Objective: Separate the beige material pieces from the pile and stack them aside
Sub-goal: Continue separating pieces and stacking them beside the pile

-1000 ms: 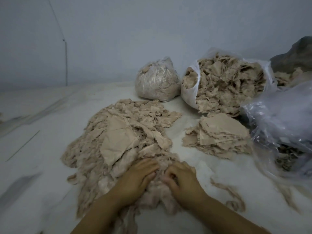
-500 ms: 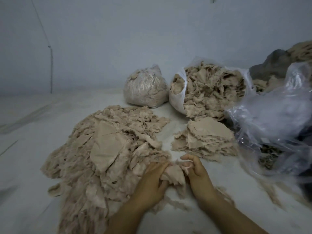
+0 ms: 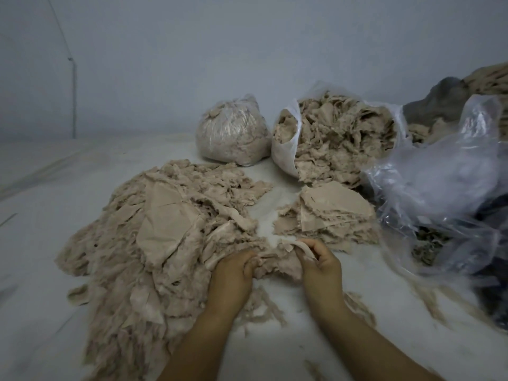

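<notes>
while pinching one limp beige piece (image 3: 277, 261) at the pile (image 3: 170, 232) edge, left hand (image 3: 232, 279) and right hand (image 3: 320, 266) both gripping it. looking light, soft, frayed; best gripping opposite edges, peeling gently toward the stack (image 3: 330, 213).

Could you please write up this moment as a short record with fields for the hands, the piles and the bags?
left hand: grips the beige piece at the pile's near edge
right hand: pinches the same piece's other end
pile: large, loose, left of the hands
stack: smaller, flatter, right of the pile
closed bag: full, at the back
open bag: tipped, spilling pieces toward the stack
clear bag: crumpled, on the right
</notes>
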